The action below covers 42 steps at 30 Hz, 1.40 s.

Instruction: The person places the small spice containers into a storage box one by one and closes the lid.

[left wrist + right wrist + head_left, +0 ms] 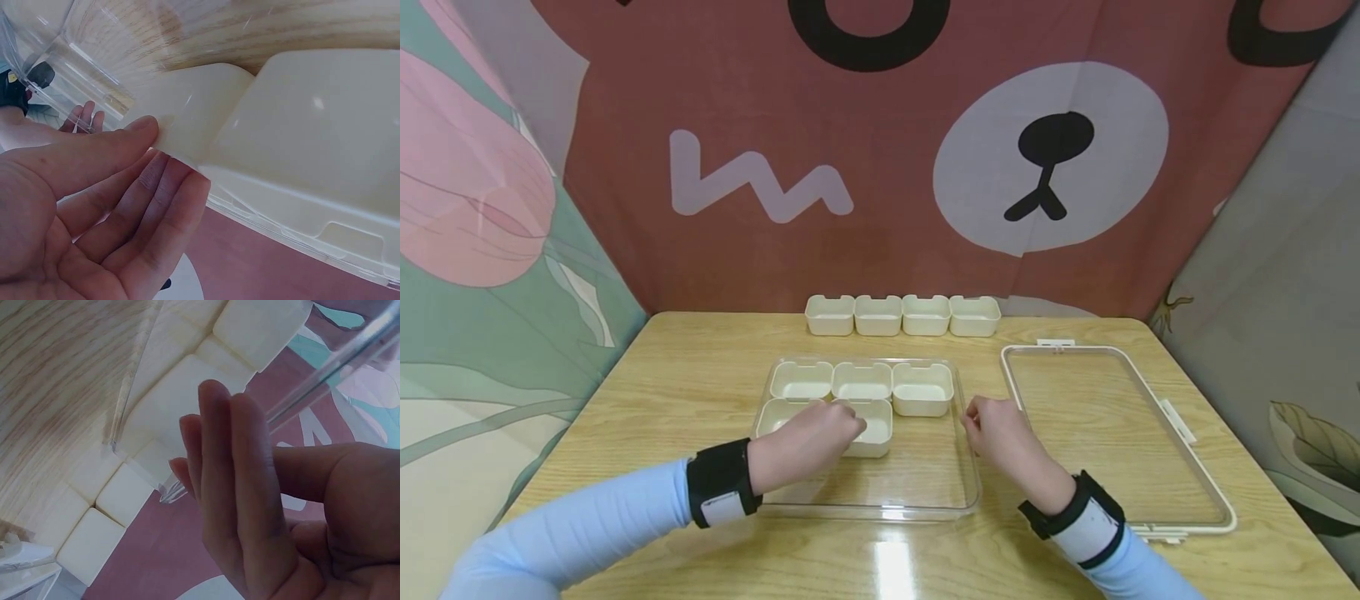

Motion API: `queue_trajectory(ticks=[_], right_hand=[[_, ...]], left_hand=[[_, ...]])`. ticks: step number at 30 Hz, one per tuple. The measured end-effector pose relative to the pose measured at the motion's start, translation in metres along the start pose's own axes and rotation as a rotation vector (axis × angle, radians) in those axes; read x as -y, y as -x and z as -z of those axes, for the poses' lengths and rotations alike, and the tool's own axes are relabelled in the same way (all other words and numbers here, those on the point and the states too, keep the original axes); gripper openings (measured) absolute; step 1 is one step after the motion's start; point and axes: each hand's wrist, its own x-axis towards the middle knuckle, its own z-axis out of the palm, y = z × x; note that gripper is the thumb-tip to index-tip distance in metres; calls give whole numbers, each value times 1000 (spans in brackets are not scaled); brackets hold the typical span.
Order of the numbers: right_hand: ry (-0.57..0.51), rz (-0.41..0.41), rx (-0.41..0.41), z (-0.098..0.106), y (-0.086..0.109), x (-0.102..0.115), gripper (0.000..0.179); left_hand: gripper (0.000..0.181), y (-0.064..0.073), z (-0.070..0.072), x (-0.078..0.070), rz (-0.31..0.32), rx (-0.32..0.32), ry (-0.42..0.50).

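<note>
Left grip (pixel 808 437), head view: over the cream bin (pixel 874 432) second from left in the front row of the clear tray (pixel 925 479). Three bins behind it, one to its left. Four spare bins (pixel 878 321) line the bench (pixel 700 358) at the far edge; lid (pixel 1097 442) lies right of the tray. I read this as seating bin five.

Left wrist: thumb and fingers pinch that bin's wall; neighbour touching. Next I'd want it squared up and released without dragging the neighbour, then a reach for a spare.

Right wrist: right grip (pixel 244 487) at the tray rim, fingers nearly straight; can't tell if it's pinching.
</note>
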Motion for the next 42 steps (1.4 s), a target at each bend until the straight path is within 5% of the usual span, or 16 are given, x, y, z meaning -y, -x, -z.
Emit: queue_trajectory(ticks=[19, 30, 34, 42], right_hand=[[-90, -61, 87, 5, 2, 2, 11], [-97, -70, 84, 5, 0, 1, 10], [-100, -63, 83, 4, 0, 0, 9], [-107, -47, 71, 2, -1, -1, 8]], left_hand=[[15, 2, 2, 4, 4, -3, 69], [15, 7, 10, 10, 74, 9, 71], [16, 8, 14, 15, 132, -31, 43], [16, 4, 13, 38, 166, -216, -91]])
